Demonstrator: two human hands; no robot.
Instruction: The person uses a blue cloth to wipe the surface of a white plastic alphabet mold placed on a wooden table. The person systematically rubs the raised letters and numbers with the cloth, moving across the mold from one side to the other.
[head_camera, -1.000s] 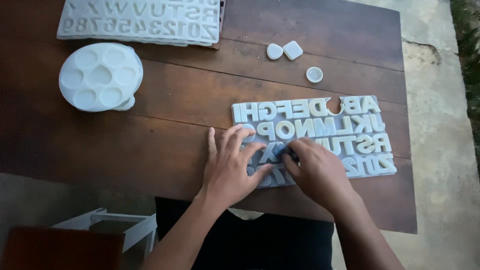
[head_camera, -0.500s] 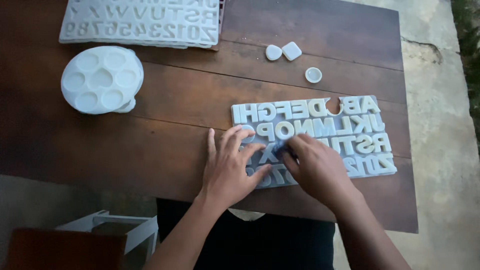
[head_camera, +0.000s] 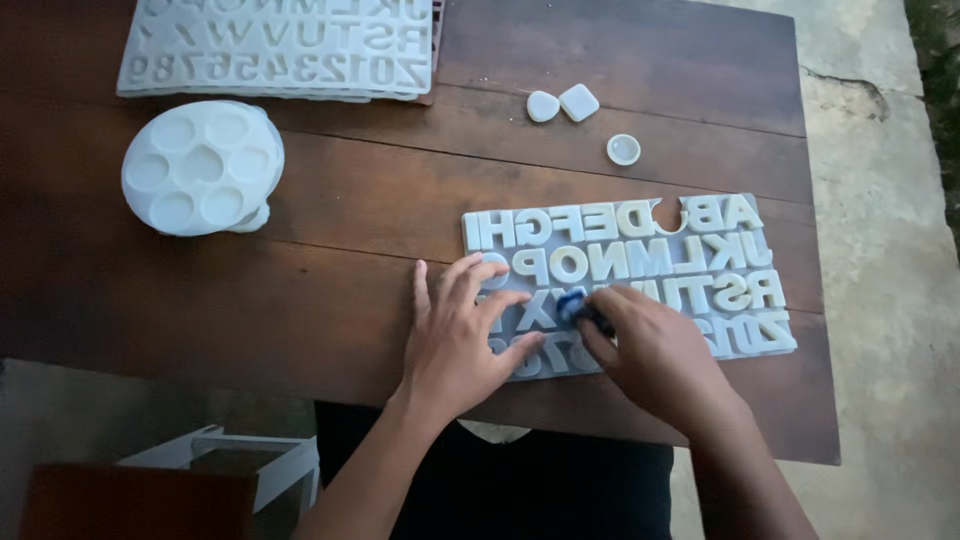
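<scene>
A dark brown wooden plank counter (head_camera: 400, 210), its grain streaked and slightly glossy, carries everything. At its far edge lies a stack of pale, translucent rectangular silicone letter moulds (head_camera: 280, 45), the raised characters standing in neat rows. Nearer the person sits a second pale rectangular silicone letter-and-number mould (head_camera: 640, 260), matte and soft-looking, lying flat near the counter's front edge. To the left is a round white silicone mould with seven circular wells (head_camera: 202, 168), thick and smooth-rimmed.

The left hand (head_camera: 462, 335) lies flat with fingers spread, pressing on the near left part of the letter mould. The right hand (head_camera: 655, 350) rests on the mould just beside it, its grip pinched narrow around a small dark blue piece (head_camera: 575, 303) at the mould's lower rows; the piece's exact shape cannot be told.

Farther back lie two small white rounded cast pieces (head_camera: 561, 103), touching, and near them a little round translucent cap (head_camera: 623, 149).
</scene>
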